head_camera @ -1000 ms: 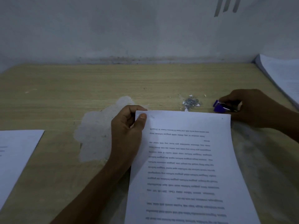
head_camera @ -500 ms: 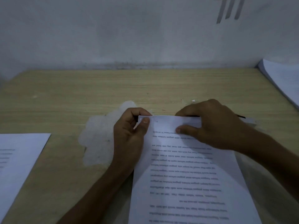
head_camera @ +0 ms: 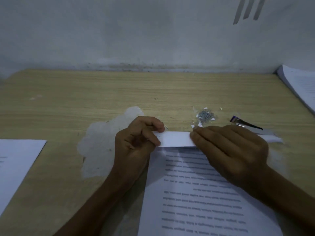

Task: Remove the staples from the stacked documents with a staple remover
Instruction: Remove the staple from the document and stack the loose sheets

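At lower centre, a printed document lies on a wooden table, its top edge folded over. The left hand pinches the fold's left corner. The right hand presses the fold with nearly straight fingers. The purple staple remover lies unheld just above the right hand, beside loose staples.

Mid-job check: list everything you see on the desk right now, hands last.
document: one, white with print, centre front, top edge folded over
removed staples: one pile, silver, beyond the document
staple remover: one, purple and metal, on table right of that pile
paper stack: one, white, far right edge
loose sheet: one, white, left edge
table: one, light wood, under everything
left hand: one, pinching the fold's left corner
right hand: one, pressing the fold
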The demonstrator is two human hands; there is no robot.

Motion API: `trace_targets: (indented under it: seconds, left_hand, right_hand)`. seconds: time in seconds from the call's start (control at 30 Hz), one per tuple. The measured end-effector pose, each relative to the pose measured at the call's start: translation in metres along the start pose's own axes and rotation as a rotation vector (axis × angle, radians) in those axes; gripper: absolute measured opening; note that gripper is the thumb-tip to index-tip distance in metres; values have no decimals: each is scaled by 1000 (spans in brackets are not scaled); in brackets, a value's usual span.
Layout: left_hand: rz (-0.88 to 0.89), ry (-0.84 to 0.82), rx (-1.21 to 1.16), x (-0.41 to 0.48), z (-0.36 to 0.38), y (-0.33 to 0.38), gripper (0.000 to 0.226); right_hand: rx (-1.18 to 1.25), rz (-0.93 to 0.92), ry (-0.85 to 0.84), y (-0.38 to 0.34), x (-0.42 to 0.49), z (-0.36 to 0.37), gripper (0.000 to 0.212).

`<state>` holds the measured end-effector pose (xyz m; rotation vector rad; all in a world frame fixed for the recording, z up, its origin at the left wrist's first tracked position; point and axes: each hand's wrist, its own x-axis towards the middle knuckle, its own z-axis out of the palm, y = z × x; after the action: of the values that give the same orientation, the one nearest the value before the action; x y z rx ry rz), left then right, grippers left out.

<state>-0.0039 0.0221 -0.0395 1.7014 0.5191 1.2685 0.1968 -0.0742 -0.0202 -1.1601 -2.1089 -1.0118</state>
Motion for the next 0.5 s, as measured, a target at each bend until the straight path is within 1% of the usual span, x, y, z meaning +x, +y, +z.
trace_targets:
  seconds: [0.2, 0.5]
  left_hand:
    - [-3, 11, 27, 0, -1, -2, 11]
    - [-44, 47, -23, 0, 2, 3, 10]
  right_hand:
    - [19, 0, 4, 0, -1, 5, 12]
    - [47, 63, -7, 2, 7, 3, 11]
